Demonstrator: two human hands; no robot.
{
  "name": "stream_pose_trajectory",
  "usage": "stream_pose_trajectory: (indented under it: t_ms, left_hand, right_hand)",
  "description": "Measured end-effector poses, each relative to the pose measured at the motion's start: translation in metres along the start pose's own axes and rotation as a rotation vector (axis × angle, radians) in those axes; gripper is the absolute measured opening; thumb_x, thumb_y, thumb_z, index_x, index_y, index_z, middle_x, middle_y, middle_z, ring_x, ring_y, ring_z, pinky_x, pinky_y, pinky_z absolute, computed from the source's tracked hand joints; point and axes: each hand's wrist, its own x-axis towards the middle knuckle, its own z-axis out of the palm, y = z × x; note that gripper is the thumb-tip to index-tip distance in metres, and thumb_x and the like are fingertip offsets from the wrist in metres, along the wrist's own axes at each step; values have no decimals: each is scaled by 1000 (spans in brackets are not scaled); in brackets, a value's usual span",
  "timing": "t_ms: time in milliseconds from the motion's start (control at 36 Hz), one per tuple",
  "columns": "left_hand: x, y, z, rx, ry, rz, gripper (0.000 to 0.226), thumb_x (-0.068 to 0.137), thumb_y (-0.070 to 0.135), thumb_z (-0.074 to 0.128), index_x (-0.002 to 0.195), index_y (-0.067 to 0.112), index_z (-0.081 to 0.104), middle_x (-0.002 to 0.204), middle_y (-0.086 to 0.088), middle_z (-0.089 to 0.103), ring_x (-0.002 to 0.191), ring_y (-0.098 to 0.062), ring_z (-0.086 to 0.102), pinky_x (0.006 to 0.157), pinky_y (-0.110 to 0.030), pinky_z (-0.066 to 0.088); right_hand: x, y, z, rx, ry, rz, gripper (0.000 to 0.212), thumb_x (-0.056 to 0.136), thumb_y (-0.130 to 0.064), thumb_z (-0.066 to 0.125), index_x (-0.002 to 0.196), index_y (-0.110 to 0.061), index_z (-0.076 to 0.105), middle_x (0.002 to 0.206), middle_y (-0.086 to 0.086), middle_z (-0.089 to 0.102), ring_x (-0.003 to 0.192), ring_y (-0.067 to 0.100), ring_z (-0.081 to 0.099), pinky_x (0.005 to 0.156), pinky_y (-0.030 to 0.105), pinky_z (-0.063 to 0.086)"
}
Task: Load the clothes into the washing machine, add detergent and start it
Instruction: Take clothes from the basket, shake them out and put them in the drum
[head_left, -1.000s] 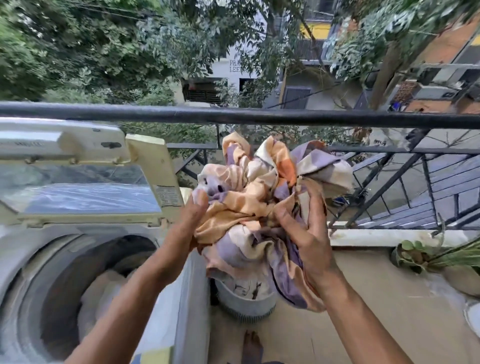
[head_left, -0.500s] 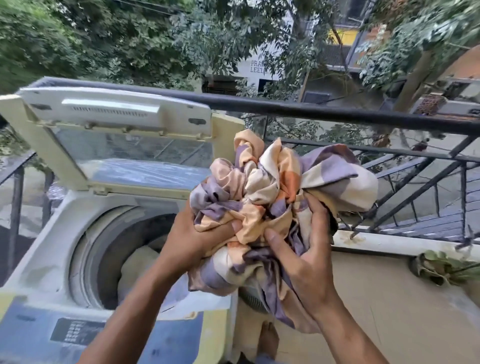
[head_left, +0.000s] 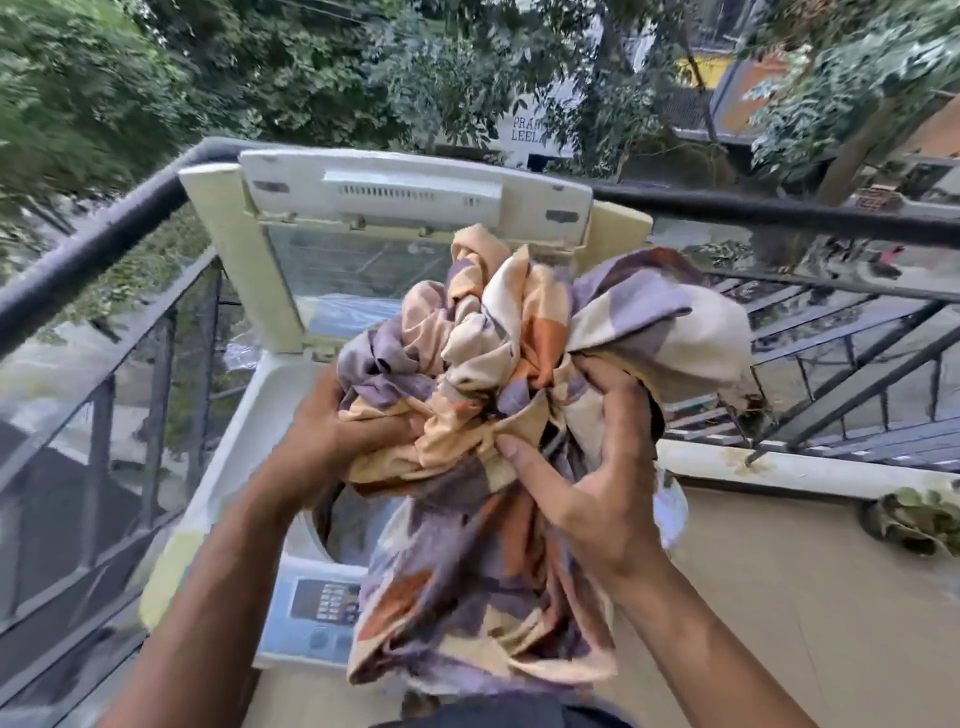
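Both hands hold one bundle of cloth (head_left: 524, 415), checked in purple, orange and cream. Left hand (head_left: 332, 441): fingers curled into the bundle's left side, grip closed on the fabric. Right hand (head_left: 592, 483): fingers curled round the right side, thumb pressing the front folds. Bundle sits above the washing machine (head_left: 244, 431), over its top opening; a loose end hangs down past the control panel (head_left: 324, 603). Lid (head_left: 410, 228) stands raised. Balcony railing (head_left: 779, 213) runs behind the machine.
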Motion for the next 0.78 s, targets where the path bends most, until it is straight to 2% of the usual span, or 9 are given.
stream_pose_trajectory:
  t_ms: [83, 194, 250, 389, 472, 528, 639, 694, 778]
  left_hand:
    - [5, 0, -16, -13, 54, 39, 63, 31, 33, 86, 92, 24, 74, 81, 10, 79, 79, -8, 71, 72, -23, 59]
    - [12, 10, -35, 6, 45, 158, 96, 37, 33, 96, 124, 9, 63, 97, 7, 80, 92, -10, 73, 77, -21, 58]
    - [15, 17, -46, -15, 23, 242, 91, 49, 22, 90, 133, 11, 58, 109, 6, 79, 100, -10, 73, 85, -25, 58]
    - [28, 26, -70, -32, -10, 362, 78, 56, 10, 80, 131, 10, 58, 116, 6, 74, 108, -13, 68, 93, -29, 55]
    - [37, 17, -80, 6, -3, 305, 69, 55, 12, 80, 122, 18, 66, 110, 9, 74, 103, -11, 69, 89, -27, 56]
    - [40, 3, -85, 51, 0, 254, 65, 51, 15, 81, 114, 27, 70, 104, 12, 76, 96, -9, 71, 83, -24, 57]
    - [41, -33, -92, 140, -20, 152, 62, 53, 8, 84, 100, 47, 75, 90, 16, 78, 84, 2, 71, 73, -19, 57]
    - [39, -50, -95, 180, -33, 111, 59, 56, 15, 84, 104, 47, 73, 95, 14, 77, 88, 1, 70, 76, -20, 55]
    - [41, -83, -100, 286, -24, -34, 52, 53, 22, 75, 103, 35, 70, 93, 16, 75, 87, 3, 67, 76, -21, 51]
  right_hand:
    - [6, -6, 17, 6, -10, -10, 70, 75, -44, 85, 131, -15, 56, 127, -2, 54, 124, 11, 50, 108, 39, 43]
    - [12, -15, 33, 33, 19, -73, 69, 77, -37, 87, 130, -10, 53, 128, 2, 52, 123, 20, 51, 106, 48, 44]
    - [14, -19, 41, 51, 32, -113, 70, 79, -35, 88, 131, -9, 50, 129, 7, 52, 123, 31, 53, 105, 53, 45]
    - [16, -16, 71, 70, 71, -212, 72, 80, -38, 87, 132, -17, 42, 128, 15, 50, 120, 41, 53, 101, 56, 46]
    - [12, -1, 92, 37, 60, -226, 69, 83, -44, 83, 132, -18, 42, 128, 11, 49, 118, 39, 54, 100, 55, 46]
    - [8, 14, 105, -6, 42, -236, 66, 84, -46, 79, 131, -17, 43, 127, 3, 48, 118, 29, 53, 102, 46, 46]
    - [-8, 46, 124, -79, -46, -195, 70, 75, -37, 87, 127, -7, 50, 122, 10, 55, 115, 23, 54, 102, 31, 42]
    - [-20, 64, 130, -122, -141, -122, 75, 70, -37, 90, 126, -3, 53, 120, 11, 59, 112, 28, 58, 98, 28, 42]
    - [-39, 93, 139, -188, -386, 89, 85, 73, -51, 87, 137, -14, 46, 128, 4, 57, 119, 24, 57, 100, 31, 45]
